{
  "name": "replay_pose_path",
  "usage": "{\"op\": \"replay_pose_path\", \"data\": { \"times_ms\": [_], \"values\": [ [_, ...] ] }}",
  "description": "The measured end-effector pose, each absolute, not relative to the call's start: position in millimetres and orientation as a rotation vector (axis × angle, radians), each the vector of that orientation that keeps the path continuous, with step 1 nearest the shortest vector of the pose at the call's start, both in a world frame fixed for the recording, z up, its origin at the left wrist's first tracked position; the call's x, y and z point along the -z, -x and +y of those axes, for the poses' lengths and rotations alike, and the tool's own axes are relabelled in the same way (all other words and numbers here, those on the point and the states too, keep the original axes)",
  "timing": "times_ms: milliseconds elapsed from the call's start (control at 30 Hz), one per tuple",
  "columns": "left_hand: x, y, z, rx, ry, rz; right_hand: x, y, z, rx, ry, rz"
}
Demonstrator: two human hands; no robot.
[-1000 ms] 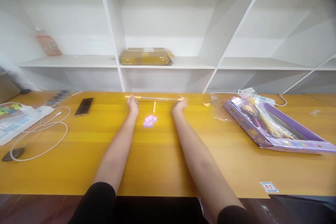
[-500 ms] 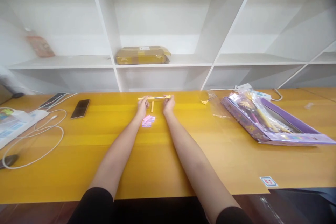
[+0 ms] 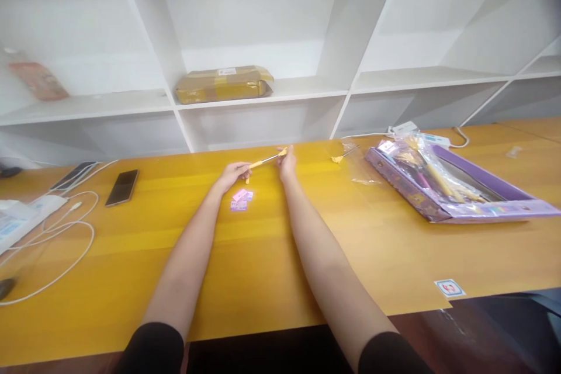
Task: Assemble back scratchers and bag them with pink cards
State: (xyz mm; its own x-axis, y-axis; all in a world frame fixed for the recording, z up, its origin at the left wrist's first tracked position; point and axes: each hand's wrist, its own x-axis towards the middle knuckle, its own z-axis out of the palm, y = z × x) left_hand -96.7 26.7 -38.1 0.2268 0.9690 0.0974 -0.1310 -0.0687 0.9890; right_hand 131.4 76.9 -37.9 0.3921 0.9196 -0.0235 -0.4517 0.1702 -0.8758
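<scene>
A thin stick (image 3: 267, 159) with a yellow handle, a metal shaft and a yellow shaped tip is held between my hands, sloping up to the right. My left hand (image 3: 236, 174) is closed round its yellow handle end. My right hand (image 3: 286, 163) pinches the yellow tip end. Under my left fingers a short yellow piece (image 3: 248, 180) lies on the table, partly hidden. Small pink and purple cards (image 3: 239, 200) lie just below my left hand. Farther right, another yellow tip with a metal rod (image 3: 337, 159) rests beside clear plastic wrapping.
A purple box (image 3: 482, 213) with packaged items stands on the table (image 3: 263, 280) at the right. On the left are a phone (image 3: 122, 187), another dark device and white cables (image 3: 94, 234). A cardboard box (image 3: 223, 85) sits on the white shelf behind.
The held stick has gone from nearly level to sloping up at the right. My left hand has moved over the short yellow piece. The camera view has tilted and shifted.
</scene>
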Motion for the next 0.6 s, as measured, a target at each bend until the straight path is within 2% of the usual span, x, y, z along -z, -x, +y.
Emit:
{"op": "replay_pose_path", "data": {
  "times_ms": [233, 500, 600],
  "values": [
    [40.6, 98.4, 35.0, -1.242, -1.195, 0.944, 40.4, -187.4, 90.0, -0.807, 1.136, -0.575],
    [38.6, 97.3, 32.6, -1.329, -1.077, 0.972, 32.0, -267.1, 66.2, -0.276, 1.362, -0.7],
    [38.5, 95.7, 32.1, -1.346, -1.054, 0.978, 34.0, -312.5, 58.2, 0.021, 1.635, -0.854]
  ]
}}
